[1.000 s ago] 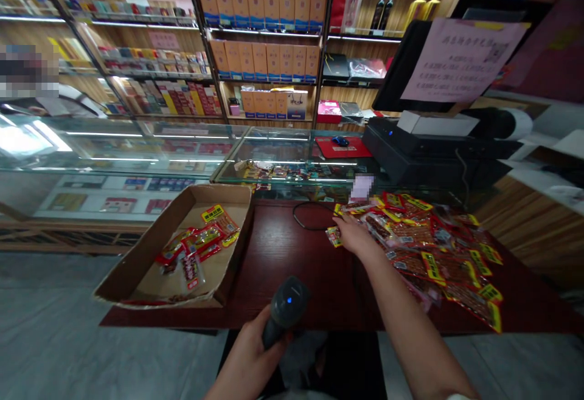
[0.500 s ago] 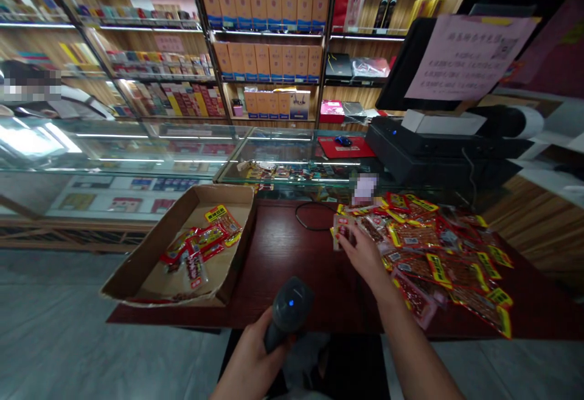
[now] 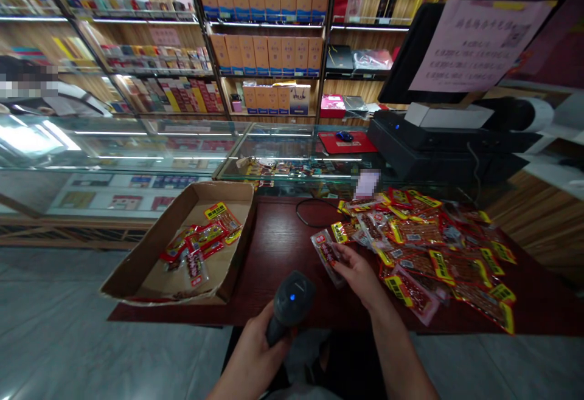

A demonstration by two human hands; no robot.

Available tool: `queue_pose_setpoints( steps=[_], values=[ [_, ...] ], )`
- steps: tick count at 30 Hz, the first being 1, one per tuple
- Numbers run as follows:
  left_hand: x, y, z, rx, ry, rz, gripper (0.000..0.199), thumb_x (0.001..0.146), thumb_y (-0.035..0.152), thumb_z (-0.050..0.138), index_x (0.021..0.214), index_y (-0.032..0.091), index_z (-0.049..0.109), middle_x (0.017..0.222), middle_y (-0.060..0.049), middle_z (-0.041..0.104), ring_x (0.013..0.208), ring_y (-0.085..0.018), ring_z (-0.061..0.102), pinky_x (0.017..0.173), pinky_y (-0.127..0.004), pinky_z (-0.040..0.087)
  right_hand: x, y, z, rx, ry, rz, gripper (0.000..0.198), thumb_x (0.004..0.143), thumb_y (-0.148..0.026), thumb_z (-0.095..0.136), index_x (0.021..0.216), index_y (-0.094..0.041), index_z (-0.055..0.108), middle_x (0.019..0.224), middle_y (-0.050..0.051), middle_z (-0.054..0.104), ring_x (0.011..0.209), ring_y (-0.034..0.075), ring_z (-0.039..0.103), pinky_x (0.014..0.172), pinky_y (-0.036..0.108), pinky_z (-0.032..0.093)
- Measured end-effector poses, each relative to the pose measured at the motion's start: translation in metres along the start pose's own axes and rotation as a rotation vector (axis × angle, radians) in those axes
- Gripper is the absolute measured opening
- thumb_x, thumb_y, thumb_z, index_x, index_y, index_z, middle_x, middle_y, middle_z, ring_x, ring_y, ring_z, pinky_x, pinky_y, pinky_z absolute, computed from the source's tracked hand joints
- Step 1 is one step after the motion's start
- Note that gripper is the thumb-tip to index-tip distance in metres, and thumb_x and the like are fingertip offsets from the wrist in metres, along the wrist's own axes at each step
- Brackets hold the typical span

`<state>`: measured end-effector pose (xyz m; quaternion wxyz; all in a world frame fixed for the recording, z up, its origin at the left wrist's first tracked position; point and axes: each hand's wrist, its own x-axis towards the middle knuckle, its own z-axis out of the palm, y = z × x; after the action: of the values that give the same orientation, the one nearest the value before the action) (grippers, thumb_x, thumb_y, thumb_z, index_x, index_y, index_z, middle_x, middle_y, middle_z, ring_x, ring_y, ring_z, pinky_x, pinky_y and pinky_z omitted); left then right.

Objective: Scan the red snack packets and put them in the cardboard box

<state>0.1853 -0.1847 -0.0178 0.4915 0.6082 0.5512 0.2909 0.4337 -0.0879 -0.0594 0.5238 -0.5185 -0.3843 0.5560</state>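
Note:
My left hand (image 3: 259,351) is wrapped round the handle of a dark barcode scanner (image 3: 294,300), whose blue light shows on top. In my right hand (image 3: 358,273) I pinch a clear-and-red snack packet (image 3: 326,254) by its edge, just above the dark red table (image 3: 278,236). Right of that hand spreads a loose pile of snack packets (image 3: 415,233) with red and yellow wrapping. An open cardboard box (image 3: 132,272) stands at the left of the table. Several packets (image 3: 205,239) lie inside it.
A black cable (image 3: 298,213) curls on the table at the back. Behind it runs a glass display counter (image 3: 228,144) with a mouse (image 3: 344,136) on a red mat. A monitor (image 3: 404,53) with a paper notice stands at the right. Another person (image 3: 59,93) is at the far left.
My right hand has drawn the packet away from the pile, leftward and nearer to me, and the packet now shows its printed face. The scanner has barely moved.

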Motion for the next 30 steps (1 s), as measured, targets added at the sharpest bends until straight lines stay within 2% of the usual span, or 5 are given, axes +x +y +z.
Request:
queue_pose_setpoints(
  steps=[6, 14, 23, 27, 30],
  values=[
    [0.001, 0.002, 0.001, -0.013, 0.000, 0.004, 0.031, 0.084, 0.021, 0.063, 0.113, 0.012, 0.073, 0.094, -0.005, 0.077, 0.085, -0.021, 0.064, 0.079, -0.025, 0.049, 0.001, 0.004, -0.003, 0.071, 0.031, 0.035, 0.045, 0.066, -0.035, 0.087, 0.110, -0.026, 0.078, 0.110, 0.005, 0.082, 0.100, 0.026, 0.076, 0.088, 0.038, 0.059],
    [0.002, 0.005, 0.001, -0.026, 0.033, 0.005, 0.024, 0.086, 0.025, 0.062, 0.105, 0.013, 0.072, 0.088, -0.004, 0.074, 0.083, -0.020, 0.063, 0.083, -0.027, 0.051, -0.004, 0.010, 0.004, 0.282, 0.080, 0.092, 0.052, 0.064, -0.031, 0.089, 0.113, -0.028, 0.074, 0.108, 0.002, 0.081, 0.101, 0.024, 0.076, 0.086, 0.036, 0.060],
    [0.000, 0.007, 0.002, -0.006, -0.031, 0.030, 0.028, 0.083, 0.019, 0.063, 0.108, 0.013, 0.074, 0.092, -0.005, 0.076, 0.085, -0.020, 0.063, 0.080, -0.025, 0.050, -0.001, 0.023, 0.012, 0.466, 0.150, 0.031, 0.031, 0.065, -0.026, 0.088, 0.091, -0.027, 0.072, 0.094, -0.002, 0.081, 0.095, 0.023, 0.078, 0.092, 0.041, 0.063],
    [0.000, 0.004, 0.003, -0.069, -0.010, -0.010, 0.025, 0.085, 0.025, 0.065, 0.106, 0.014, 0.073, 0.083, -0.003, 0.072, 0.071, -0.016, 0.057, 0.066, -0.023, 0.047, -0.001, 0.026, 0.015, 0.509, 0.183, 0.006, 0.029, 0.067, -0.025, 0.086, 0.092, -0.028, 0.073, 0.098, -0.003, 0.082, 0.103, 0.021, 0.077, 0.097, 0.039, 0.062],
    [-0.001, 0.003, 0.004, -0.138, 0.007, -0.070, 0.024, 0.088, 0.034, 0.066, 0.102, 0.015, 0.070, 0.064, 0.003, 0.059, 0.057, -0.012, 0.048, 0.054, -0.021, 0.040, -0.002, 0.031, 0.019, 0.577, 0.179, 0.003, 0.029, 0.072, -0.024, 0.084, 0.099, -0.027, 0.075, 0.105, 0.000, 0.083, 0.112, 0.023, 0.075, 0.102, 0.042, 0.060]
  ],
)
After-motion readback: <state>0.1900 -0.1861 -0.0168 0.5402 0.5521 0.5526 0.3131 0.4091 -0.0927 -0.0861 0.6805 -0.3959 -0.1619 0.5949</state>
